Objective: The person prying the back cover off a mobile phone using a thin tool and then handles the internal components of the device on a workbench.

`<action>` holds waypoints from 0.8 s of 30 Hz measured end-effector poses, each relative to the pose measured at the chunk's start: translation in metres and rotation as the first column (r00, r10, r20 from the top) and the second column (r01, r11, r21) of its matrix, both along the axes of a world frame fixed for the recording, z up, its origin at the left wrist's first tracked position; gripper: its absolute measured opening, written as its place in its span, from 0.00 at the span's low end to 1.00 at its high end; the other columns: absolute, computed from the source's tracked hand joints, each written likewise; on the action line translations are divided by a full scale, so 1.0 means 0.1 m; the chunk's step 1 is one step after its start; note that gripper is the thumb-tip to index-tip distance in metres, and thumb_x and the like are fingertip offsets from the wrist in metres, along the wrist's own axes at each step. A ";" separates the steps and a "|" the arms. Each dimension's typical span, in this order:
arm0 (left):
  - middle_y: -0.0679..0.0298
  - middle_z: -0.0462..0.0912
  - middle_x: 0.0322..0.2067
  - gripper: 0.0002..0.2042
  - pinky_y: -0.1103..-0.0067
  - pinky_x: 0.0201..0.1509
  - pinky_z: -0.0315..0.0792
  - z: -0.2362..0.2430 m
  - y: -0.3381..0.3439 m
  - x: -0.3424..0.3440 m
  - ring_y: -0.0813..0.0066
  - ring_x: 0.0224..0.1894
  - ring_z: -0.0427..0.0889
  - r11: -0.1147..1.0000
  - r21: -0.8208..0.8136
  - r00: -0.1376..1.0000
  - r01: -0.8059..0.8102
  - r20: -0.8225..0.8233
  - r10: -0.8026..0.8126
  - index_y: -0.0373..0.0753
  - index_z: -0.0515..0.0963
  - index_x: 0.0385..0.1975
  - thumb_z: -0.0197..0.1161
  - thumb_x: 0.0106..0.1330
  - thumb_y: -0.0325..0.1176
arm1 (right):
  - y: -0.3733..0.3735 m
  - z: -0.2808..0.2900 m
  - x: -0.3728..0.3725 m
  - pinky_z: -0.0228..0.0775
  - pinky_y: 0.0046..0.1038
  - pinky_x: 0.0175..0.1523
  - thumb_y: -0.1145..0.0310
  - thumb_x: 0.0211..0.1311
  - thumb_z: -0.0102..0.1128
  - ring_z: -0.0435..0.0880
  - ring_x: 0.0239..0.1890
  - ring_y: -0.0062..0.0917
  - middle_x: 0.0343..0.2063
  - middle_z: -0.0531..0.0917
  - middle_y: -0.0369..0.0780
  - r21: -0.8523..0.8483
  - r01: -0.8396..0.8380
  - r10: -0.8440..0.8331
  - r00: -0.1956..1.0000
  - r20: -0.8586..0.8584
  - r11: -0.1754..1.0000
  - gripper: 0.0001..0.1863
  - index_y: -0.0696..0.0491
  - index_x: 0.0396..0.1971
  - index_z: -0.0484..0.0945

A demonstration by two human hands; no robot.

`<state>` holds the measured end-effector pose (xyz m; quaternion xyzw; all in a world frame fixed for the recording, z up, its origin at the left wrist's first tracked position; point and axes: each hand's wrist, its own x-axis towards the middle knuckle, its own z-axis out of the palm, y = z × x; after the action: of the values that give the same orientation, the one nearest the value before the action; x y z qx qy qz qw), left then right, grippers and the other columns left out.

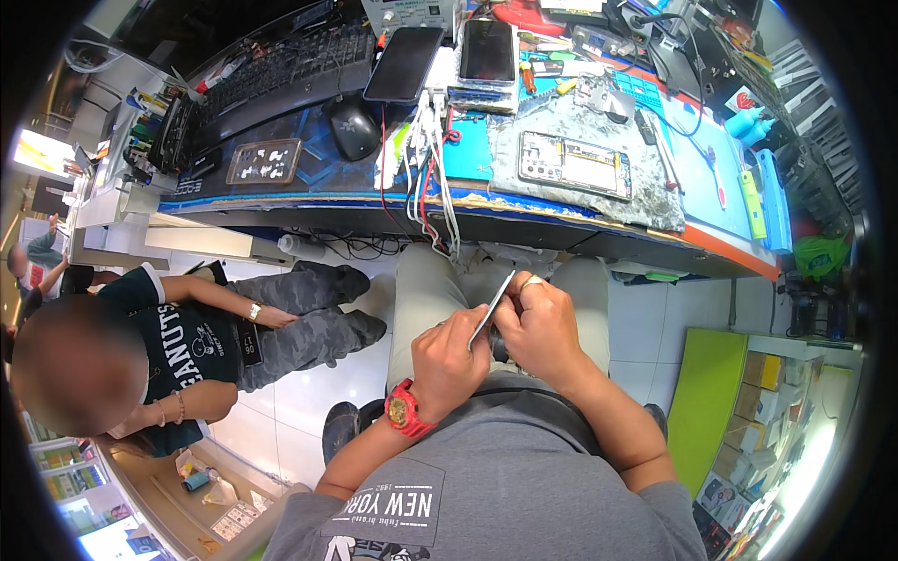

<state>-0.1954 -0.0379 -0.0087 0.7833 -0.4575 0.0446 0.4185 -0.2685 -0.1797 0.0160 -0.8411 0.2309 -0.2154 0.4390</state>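
Above my lap, both hands grip a thin flat panel (491, 309), seen almost edge-on with a pale rim. My left hand (450, 355), with a red watch on its wrist, has its fingers closed on the panel's lower left end. Around the upper right end, my right hand (540, 325) is closed, its thumb and fingers pressed on it; a ring shows on one finger. The panel's faces are mostly hidden. Beyond my hands, an opened phone (575, 166) lies on a worn grey mat (645, 201), its inside parts showing.
The cluttered bench holds a dark phone (404, 65), another phone (488, 51), a mouse (352, 126), a keyboard (290, 79) and a phone case (265, 163). White cables (441, 178) hang over its front edge. At left sits another person (187, 346); a green-sided shelf (708, 402) stands right.
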 end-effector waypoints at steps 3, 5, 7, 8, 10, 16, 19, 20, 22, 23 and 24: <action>0.57 0.87 0.32 0.18 0.70 0.28 0.77 -0.04 0.00 -0.03 0.60 0.25 0.86 0.999 0.022 0.999 -0.031 0.042 0.030 0.34 0.81 0.46 0.67 0.53 0.18 | 0.06 -0.02 0.01 0.75 0.41 0.29 0.75 0.58 0.65 0.84 0.23 0.46 0.23 0.82 0.49 -0.128 0.043 -0.040 0.999 0.029 0.991 0.06 0.60 0.25 0.77; 0.57 0.87 0.33 0.19 0.71 0.29 0.77 -0.05 -0.02 -0.03 0.61 0.26 0.86 0.998 0.022 0.997 -0.050 0.063 0.049 0.34 0.81 0.47 0.67 0.52 0.18 | 0.06 -0.03 0.02 0.74 0.41 0.28 0.77 0.57 0.65 0.83 0.22 0.45 0.22 0.81 0.49 -0.115 0.061 -0.055 0.997 0.056 0.991 0.07 0.60 0.24 0.76; 0.57 0.88 0.34 0.20 0.72 0.29 0.77 -0.04 -0.03 -0.02 0.61 0.26 0.86 0.998 0.014 0.996 -0.059 0.071 0.057 0.34 0.81 0.47 0.66 0.51 0.18 | 0.06 -0.02 0.02 0.74 0.41 0.27 0.78 0.56 0.65 0.82 0.21 0.45 0.21 0.80 0.49 -0.106 0.070 -0.062 0.995 0.077 0.992 0.07 0.60 0.23 0.75; 0.57 0.88 0.34 0.20 0.72 0.29 0.77 -0.03 -0.04 -0.02 0.61 0.26 0.86 0.998 0.006 0.996 -0.057 0.068 0.057 0.34 0.81 0.47 0.66 0.51 0.18 | 0.06 0.00 0.02 0.74 0.41 0.27 0.78 0.56 0.65 0.82 0.21 0.45 0.21 0.80 0.49 -0.104 0.070 -0.061 0.995 0.085 0.992 0.07 0.60 0.23 0.74; 0.57 0.88 0.33 0.18 0.72 0.28 0.76 0.01 -0.06 -0.03 0.61 0.25 0.86 0.998 -0.009 0.996 -0.058 0.072 0.059 0.34 0.82 0.46 0.68 0.53 0.18 | 0.06 0.04 0.02 0.73 0.41 0.27 0.78 0.56 0.65 0.81 0.20 0.45 0.20 0.80 0.49 -0.094 0.072 -0.063 0.994 0.094 0.993 0.08 0.60 0.23 0.74; 0.58 0.86 0.29 0.15 0.70 0.25 0.74 0.06 -0.10 0.00 0.61 0.22 0.84 0.999 -0.028 0.997 -0.038 0.068 0.040 0.35 0.82 0.45 0.70 0.57 0.17 | -0.04 0.11 -0.01 0.73 0.42 0.28 0.78 0.55 0.64 0.82 0.21 0.46 0.20 0.80 0.49 -0.069 0.023 -0.020 0.999 0.043 0.997 0.07 0.60 0.23 0.75; 0.57 0.86 0.27 0.13 0.70 0.25 0.74 0.12 -0.10 -0.01 0.59 0.22 0.84 0.999 -0.005 0.999 -0.036 -0.006 0.036 0.35 0.82 0.44 0.70 0.59 0.20 | -0.10 0.15 -0.03 0.74 0.42 0.29 0.77 0.55 0.64 0.82 0.22 0.46 0.21 0.81 0.50 -0.046 -0.023 0.024 0.999 0.023 0.999 0.06 0.61 0.24 0.76; 0.57 0.86 0.28 0.12 0.69 0.26 0.75 0.15 -0.09 -0.02 0.58 0.23 0.84 0.999 0.012 0.999 -0.040 -0.029 0.040 0.35 0.82 0.44 0.70 0.61 0.22 | -0.12 0.16 -0.03 0.74 0.42 0.29 0.77 0.55 0.63 0.82 0.22 0.45 0.21 0.81 0.50 -0.049 -0.042 0.043 0.999 0.025 0.998 0.05 0.61 0.24 0.76; 0.56 0.86 0.28 0.10 0.69 0.28 0.76 0.15 -0.08 -0.03 0.57 0.24 0.85 0.998 0.034 0.987 -0.051 -0.152 0.055 0.34 0.82 0.44 0.69 0.64 0.24 | -0.15 0.15 -0.05 0.75 0.40 0.30 0.76 0.57 0.64 0.83 0.22 0.44 0.21 0.81 0.49 -0.017 -0.059 0.060 0.998 0.017 0.998 0.05 0.61 0.26 0.78; 0.55 0.86 0.27 0.09 0.70 0.28 0.77 0.15 -0.09 -0.04 0.57 0.24 0.86 0.998 0.041 0.966 -0.056 -0.250 0.065 0.33 0.82 0.44 0.69 0.66 0.25 | -0.16 0.14 -0.05 0.75 0.39 0.31 0.76 0.59 0.64 0.84 0.23 0.43 0.21 0.81 0.49 0.017 -0.057 0.057 0.998 0.007 0.998 0.05 0.62 0.27 0.79; 0.55 0.86 0.27 0.09 0.70 0.29 0.77 0.14 -0.09 -0.04 0.58 0.24 0.86 0.997 0.049 0.936 -0.061 -0.345 0.074 0.32 0.82 0.44 0.68 0.67 0.26 | -0.16 0.13 -0.06 0.76 0.38 0.31 0.75 0.61 0.64 0.84 0.23 0.42 0.21 0.81 0.49 0.051 -0.055 0.055 0.998 -0.003 0.997 0.05 0.62 0.28 0.79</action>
<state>-0.1992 -0.0469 0.0057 0.8019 -0.3500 -0.0881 0.4762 -0.2744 -0.1960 0.0292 -0.8361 0.2142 -0.1956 0.4655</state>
